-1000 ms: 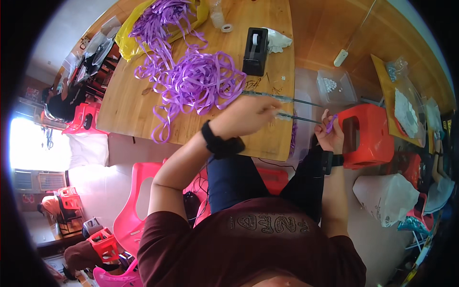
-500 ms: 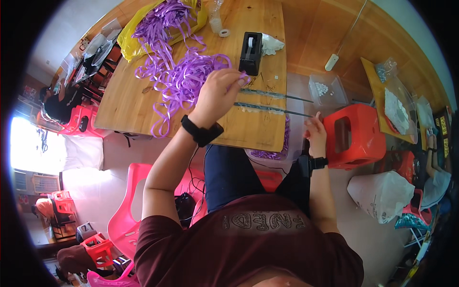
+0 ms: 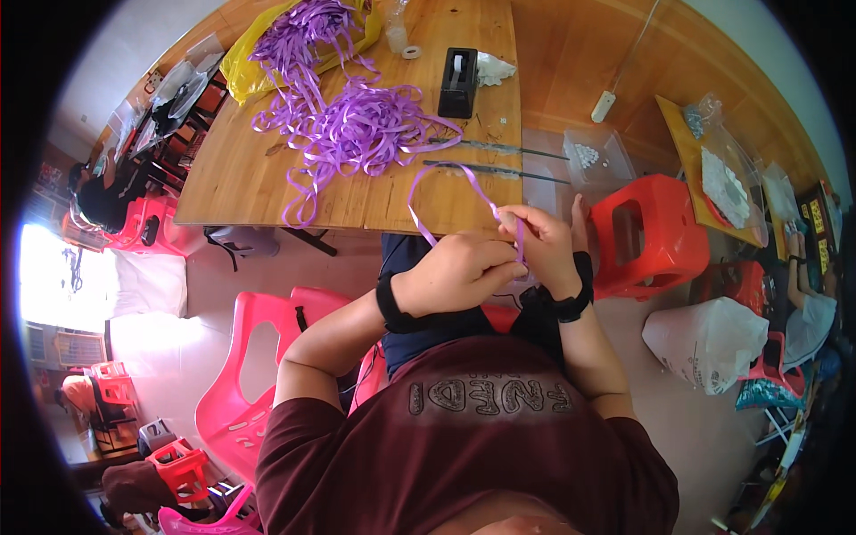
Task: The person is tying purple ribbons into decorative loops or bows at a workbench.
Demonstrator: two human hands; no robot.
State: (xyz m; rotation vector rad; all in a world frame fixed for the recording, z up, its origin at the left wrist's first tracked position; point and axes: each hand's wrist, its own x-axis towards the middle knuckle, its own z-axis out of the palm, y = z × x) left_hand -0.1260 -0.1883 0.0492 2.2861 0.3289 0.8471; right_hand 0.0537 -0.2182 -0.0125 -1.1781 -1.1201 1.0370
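Purple ribbon strand (image 3: 480, 188), held in front of the wearer's body, just off the near edge of the table (image 3: 223, 183). It rises in an open loop above both hands; a short length runs down between them. The left hand (image 3: 459, 275) has its fingers closed on the lower part, and the right hand (image 3: 544, 245) pinches it higher up, thumb against forefinger. The top of the loop overlaps the nearer of two dark rods (image 3: 544, 179); whether they touch cannot be told.

Likely faults: the narrow, smooth strand could slip if either pinch loosens, or twist if the hands turn unevenly. The loop could also catch on a rod end if drawn back carelessly. The loose ribbon pile (image 3: 366, 125) on the table invites tangling, since its coils cross freely and spill toward the rods.

Containers: beyond the pile, a yellow plastic bag (image 3: 239, 69) stands open, filled with a further mass of purple ribbon (image 3: 308, 31). A black tape dispenser (image 3: 458, 87) carries a pale roll. Off the table's right edge, a clear plastic tub (image 3: 620, 166) contains small white pieces (image 3: 588, 156), with much of its floor uncovered. A white sack (image 3: 709, 343) stands beyond the red stool (image 3: 682, 234); its contents cannot be made out.
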